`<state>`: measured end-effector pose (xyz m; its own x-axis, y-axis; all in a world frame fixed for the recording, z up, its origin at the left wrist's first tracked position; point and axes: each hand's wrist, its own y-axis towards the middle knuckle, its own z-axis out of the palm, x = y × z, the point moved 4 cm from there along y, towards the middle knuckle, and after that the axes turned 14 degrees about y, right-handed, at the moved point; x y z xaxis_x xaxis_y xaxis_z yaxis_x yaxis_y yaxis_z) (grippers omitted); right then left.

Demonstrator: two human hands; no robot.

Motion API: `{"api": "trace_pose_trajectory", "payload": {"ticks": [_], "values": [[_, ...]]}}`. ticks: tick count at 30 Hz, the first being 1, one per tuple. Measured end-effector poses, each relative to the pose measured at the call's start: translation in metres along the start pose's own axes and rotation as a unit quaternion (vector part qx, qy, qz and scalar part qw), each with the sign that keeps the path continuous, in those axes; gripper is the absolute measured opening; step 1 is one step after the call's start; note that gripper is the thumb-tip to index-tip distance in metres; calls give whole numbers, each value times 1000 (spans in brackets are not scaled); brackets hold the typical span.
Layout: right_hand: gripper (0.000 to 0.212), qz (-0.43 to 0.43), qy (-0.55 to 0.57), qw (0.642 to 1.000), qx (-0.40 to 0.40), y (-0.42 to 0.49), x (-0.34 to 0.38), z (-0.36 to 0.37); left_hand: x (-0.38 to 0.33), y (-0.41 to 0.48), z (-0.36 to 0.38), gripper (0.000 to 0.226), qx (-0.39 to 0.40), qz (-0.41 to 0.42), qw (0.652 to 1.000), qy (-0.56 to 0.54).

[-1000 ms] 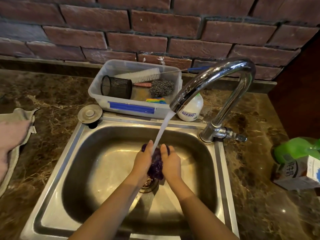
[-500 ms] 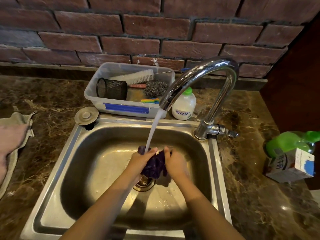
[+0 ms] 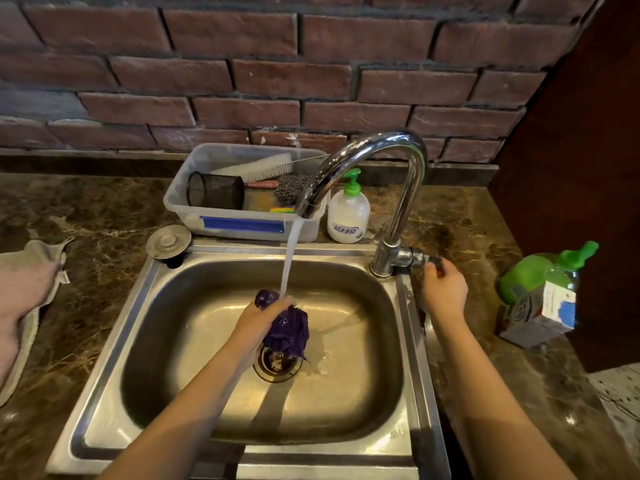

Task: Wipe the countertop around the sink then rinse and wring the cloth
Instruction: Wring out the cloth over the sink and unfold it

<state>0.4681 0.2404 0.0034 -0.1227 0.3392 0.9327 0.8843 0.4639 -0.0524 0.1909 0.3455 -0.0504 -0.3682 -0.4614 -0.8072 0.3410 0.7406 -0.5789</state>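
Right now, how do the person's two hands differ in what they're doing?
The left hand is down in the sink, gripping the bunched purple cloth under the running water; the right hand is up at the sink's edge, fingers on the faucet handle. The left is in the stream; the right is clear of it. Both are bare.

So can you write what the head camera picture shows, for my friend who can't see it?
A person's left hand holds a purple cloth under running water in a steel sink, while the right hand grips the tap handle. Behind the sink stand a tub of brushes and a soap bottle.
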Motion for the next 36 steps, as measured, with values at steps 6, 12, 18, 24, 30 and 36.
{"api": "trace_pose_trajectory", "payload": {"ticks": [6,12,18,24,30,36], "values": [[21,-11,16,999,51,-11,-3,11,-2,-14,-1,31,-18,15,1000,19],[65,-92,93,967,218,-115,-5,57,-11,-30,14,25,17,-31,988,-154],[52,-92,198,920,326,-158,0,86,-16,-47,35,20,-7,-36,980,-194],[28,-107,63,964,236,-155,-2,91,-5,-44,41,33,-164,-4,986,-26],[47,-59,-80,957,273,-148,-19,100,8,-37,37,26,-242,68,960,121],[55,4,-159,933,323,-134,-34,109,15,-28,36,31,-218,123,941,228]]}}
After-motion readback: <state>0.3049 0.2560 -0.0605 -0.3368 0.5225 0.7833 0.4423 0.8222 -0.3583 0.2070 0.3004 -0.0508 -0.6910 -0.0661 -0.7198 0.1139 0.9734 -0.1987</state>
